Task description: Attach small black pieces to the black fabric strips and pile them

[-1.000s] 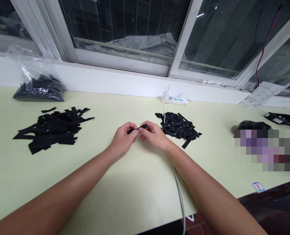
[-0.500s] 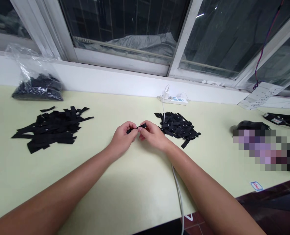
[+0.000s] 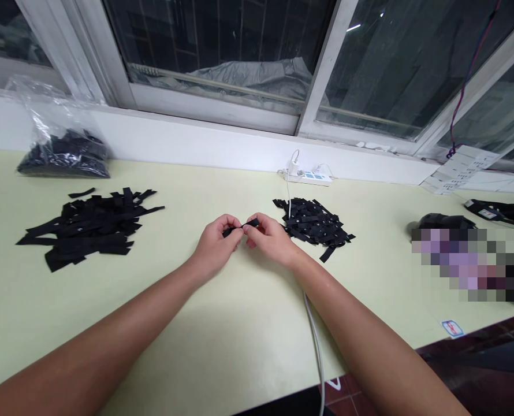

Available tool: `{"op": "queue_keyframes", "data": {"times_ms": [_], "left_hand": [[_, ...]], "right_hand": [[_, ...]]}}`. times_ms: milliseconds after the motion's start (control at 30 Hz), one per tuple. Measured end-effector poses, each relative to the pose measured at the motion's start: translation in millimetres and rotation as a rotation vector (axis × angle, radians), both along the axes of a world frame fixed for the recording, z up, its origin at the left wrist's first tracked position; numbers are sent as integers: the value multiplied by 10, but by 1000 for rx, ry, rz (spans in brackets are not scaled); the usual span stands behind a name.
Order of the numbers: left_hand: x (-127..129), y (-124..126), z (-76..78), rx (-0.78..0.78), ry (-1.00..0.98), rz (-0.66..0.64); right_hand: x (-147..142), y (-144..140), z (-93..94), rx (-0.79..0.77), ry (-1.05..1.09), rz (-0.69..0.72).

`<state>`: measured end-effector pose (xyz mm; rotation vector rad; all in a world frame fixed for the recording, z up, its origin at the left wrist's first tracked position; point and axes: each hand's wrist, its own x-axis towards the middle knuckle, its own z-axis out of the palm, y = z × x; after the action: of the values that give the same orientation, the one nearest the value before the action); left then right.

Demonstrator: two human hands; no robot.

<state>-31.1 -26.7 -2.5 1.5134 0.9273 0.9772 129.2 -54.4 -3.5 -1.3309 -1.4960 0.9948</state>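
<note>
While a small black strip point(image 3: 241, 227) was pinched between the closed fingertips of the left hand point(image 3: 216, 245) and the right hand point(image 3: 271, 238) just above the pale green table point(image 3: 222, 335), 2 heaps were seen: long strips point(image 3: 90, 226) well left, short pieces point(image 3: 313, 222) just right.

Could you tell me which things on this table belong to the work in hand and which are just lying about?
In use:
left hand and right hand, pinching one black strip
pile of long black strips
pile of short black pieces

Lying about:
plastic bag of black pieces
power strip
white cable
paper tags
</note>
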Motion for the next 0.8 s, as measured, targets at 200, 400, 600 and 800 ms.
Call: {"op": "queue_keyframes", "data": {"times_ms": [200,400,600,800], "left_hand": [[5,-8,13,-1,3,2],[8,-26,32,-5,9,5],[5,-23,26,-12,2,4],[3,-7,4,-13,6,0]], "right_hand": [[-1,0,-1,-5,-14,-10],[-7,-17,20,-18,-6,-12],[-1,-5,-5,-7,4,-9],[1,-12,4,-2,-12,-6]]}}
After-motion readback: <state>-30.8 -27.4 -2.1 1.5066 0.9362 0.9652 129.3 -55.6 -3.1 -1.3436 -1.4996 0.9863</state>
